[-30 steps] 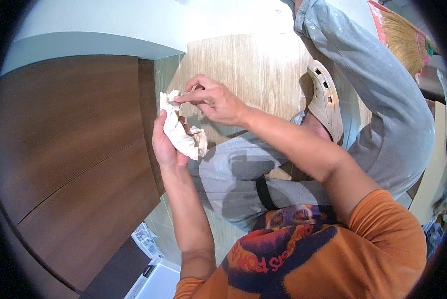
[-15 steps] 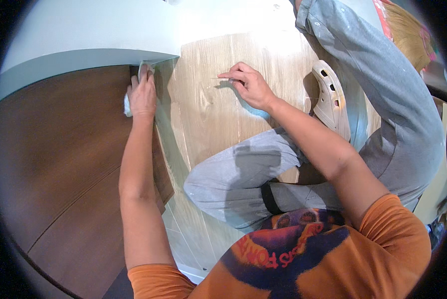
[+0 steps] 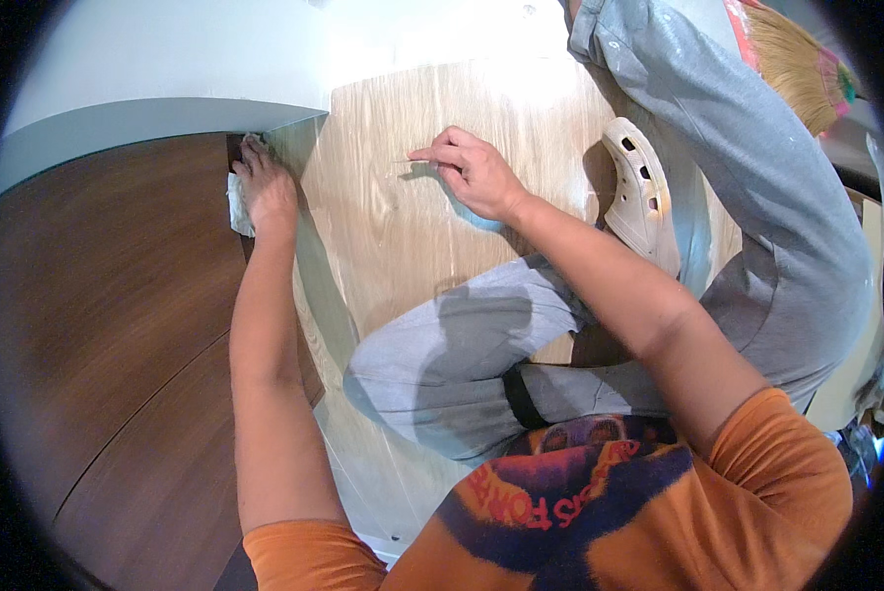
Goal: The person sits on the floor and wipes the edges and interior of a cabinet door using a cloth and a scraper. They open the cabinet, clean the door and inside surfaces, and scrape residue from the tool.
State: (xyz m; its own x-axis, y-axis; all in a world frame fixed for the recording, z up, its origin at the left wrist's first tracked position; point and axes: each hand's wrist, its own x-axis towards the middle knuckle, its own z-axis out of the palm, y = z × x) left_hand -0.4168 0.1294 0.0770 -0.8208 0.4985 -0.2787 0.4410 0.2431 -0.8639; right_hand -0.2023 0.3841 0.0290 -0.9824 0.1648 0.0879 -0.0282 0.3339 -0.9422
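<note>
My left hand [image 3: 268, 192] presses at the upper right corner of a dark brown wooden panel [image 3: 117, 286], just below a pale panel's edge. A folded white cloth or tissue [image 3: 238, 205] sticks out beside its palm; the fingers are bent over the panel's narrow edge. Over the wood-look floor [image 3: 393, 246], my right hand [image 3: 474, 172] pinches a thin, pointed stick-like thing [image 3: 403, 161] between thumb and fingers, its tip toward the left. It is too slim to tell its kind.
A pale panel [image 3: 186, 69] with a grey lower edge spans the upper left. My bent legs in grey trousers [image 3: 442, 345] frame the floor. A cream clog [image 3: 641, 197] is on the right, and a straw broom [image 3: 792, 64] lies at the upper right.
The view has shifted, moving the scene slightly left. My left hand has slid a little down the corner, and the white bit at its fingertips no longer shows. My right hand keeps its pinch.
</note>
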